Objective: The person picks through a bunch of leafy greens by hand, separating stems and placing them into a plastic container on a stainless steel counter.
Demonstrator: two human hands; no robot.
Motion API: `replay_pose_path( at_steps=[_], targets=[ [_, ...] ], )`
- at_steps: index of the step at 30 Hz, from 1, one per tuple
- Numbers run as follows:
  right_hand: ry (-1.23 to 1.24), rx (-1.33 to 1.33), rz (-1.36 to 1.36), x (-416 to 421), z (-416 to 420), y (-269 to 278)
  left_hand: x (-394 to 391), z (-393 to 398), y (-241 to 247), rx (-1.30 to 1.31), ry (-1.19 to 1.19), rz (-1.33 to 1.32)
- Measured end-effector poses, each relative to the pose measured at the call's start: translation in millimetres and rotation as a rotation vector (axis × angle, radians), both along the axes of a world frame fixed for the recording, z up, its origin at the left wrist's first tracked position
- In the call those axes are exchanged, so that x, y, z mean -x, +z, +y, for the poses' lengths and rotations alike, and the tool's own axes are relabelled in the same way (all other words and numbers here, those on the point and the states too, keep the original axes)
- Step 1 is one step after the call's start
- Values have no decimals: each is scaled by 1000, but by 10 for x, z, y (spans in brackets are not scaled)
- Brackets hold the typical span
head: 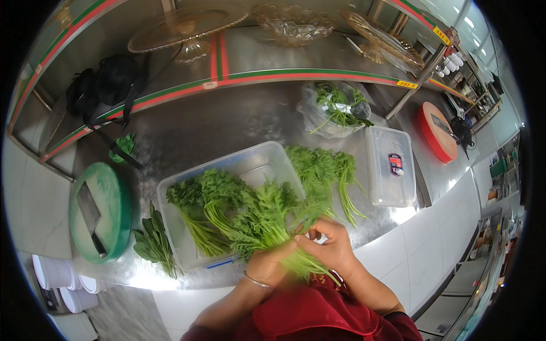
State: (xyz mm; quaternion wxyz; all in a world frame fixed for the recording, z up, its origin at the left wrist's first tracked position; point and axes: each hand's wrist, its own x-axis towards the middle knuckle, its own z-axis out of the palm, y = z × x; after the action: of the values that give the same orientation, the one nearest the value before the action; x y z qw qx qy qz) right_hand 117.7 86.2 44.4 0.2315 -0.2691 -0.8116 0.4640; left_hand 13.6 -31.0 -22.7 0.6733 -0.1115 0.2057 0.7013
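My left hand [269, 263], with a bangle at the wrist, is closed around a bunch of leafy greens [266, 213], its stems pointing down to the right. My right hand [328, 245] pinches a stem or leaf at the right side of that bunch between thumb and fingers. Under and behind the bunch, a clear plastic tub [170, 230] holds more bundles of similar greens [213, 192]. Loose greens [315, 166] lie on the steel counter just right of the tub. Left of the tub is a bunch of darker, broad-leaved greens [153, 238].
A cleaver [89, 209] rests on a round green-edged cutting board [123, 221] at the left. On the right are a lidded plastic box [390, 187], a bag of greens [339, 106], and a red cutting board [426, 128] with a knife [442, 124]. A shelf [264, 76] with glass stands spans the back.
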Motion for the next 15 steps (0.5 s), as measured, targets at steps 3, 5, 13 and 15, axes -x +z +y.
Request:
replay_pose_path(
  at_steps=[3, 5, 13, 15],
  targets=[
    [26, -93, -40, 7, 5, 52, -19, 4, -26, 26, 4, -10],
    [84, 67, -59, 16, 57, 135, -22, 4, -27, 3, 6, -18],
    [223, 298, -112, -95, 255, -8, -94, 43, -1, -147, 50, 67],
    [198, 249, -131, -27, 208, 77, -67, 12, -43, -78, 26, 23]
  ],
)
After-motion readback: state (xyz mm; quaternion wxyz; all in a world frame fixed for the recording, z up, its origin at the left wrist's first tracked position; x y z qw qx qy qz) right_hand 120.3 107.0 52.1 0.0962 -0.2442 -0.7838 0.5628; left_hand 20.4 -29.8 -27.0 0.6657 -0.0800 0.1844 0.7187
